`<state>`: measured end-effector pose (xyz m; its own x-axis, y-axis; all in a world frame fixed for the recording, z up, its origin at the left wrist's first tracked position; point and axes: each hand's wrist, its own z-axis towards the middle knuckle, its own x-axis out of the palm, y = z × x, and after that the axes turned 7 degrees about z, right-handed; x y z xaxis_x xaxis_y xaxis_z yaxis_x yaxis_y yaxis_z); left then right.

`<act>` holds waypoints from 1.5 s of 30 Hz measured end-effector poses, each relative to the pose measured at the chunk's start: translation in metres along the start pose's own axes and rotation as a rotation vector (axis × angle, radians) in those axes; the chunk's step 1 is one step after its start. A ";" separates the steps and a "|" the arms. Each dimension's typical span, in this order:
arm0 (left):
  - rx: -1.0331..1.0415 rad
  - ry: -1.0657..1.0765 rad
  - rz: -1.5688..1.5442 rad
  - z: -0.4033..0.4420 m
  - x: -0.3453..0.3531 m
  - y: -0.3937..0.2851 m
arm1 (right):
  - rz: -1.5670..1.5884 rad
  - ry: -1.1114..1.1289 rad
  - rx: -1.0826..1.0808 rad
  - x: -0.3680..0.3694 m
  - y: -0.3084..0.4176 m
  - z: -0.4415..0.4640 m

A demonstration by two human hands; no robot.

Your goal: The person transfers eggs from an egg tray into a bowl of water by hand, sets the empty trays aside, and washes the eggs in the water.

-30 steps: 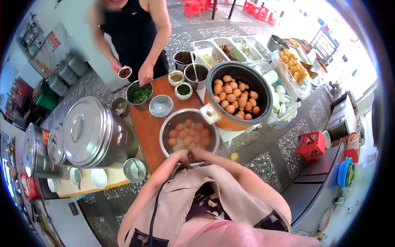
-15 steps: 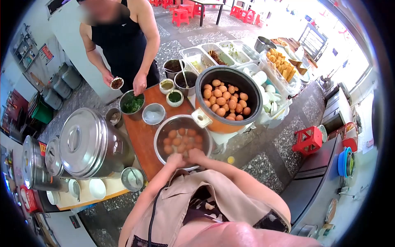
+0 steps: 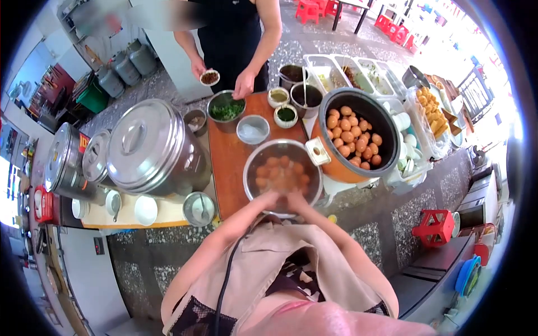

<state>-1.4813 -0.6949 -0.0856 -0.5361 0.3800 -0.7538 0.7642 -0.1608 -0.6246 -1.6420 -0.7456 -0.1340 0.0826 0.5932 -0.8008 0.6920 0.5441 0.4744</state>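
Both my hands reach over the near rim of a steel bowl (image 3: 317, 168) where several brown eggs (image 3: 273, 161) sit in cloudy water. My left hand (image 3: 270, 198) is inside the bowl at the near left, its fingers blurred at the water. Close beside it, my right hand (image 3: 296, 199) also dips in, with its fingers smeared and partly under water. I cannot make out an egg in either hand. Right behind the bowl stands an orange pot (image 3: 334, 159) with a dark inside, piled with brown eggs (image 3: 347, 134).
Across the wooden table (image 3: 228, 185), a person in black (image 3: 230, 39) holds a small dish (image 3: 210, 78) and reaches to a bowl of chopped greens (image 3: 226, 111). A plastic-lined bowl (image 3: 252, 130) stands nearby. Large lidded steel pots (image 3: 140, 145) are left; food trays (image 3: 367, 75) lie beyond.
My view has turned left, shifting the scene rightward. My hands have moved from the near rim deeper into the bowl, and the water looks stirred. The other person still holds the small dish.
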 end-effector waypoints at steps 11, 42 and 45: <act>-0.344 -0.019 0.014 0.011 0.007 0.010 | 0.163 -0.012 0.401 -0.032 0.025 -0.004; -0.420 -0.237 -2.099 0.011 -0.018 0.035 | 2.066 0.210 0.265 -0.065 0.002 -0.012; -0.406 -0.372 -1.832 0.017 -0.016 0.021 | 1.545 0.231 0.425 -0.092 0.050 -0.022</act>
<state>-1.4624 -0.7199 -0.0899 -0.6630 -0.3826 0.6435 -0.7483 0.3652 -0.5538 -1.6306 -0.7602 -0.0282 0.7750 0.4828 0.4079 0.1961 -0.7972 0.5710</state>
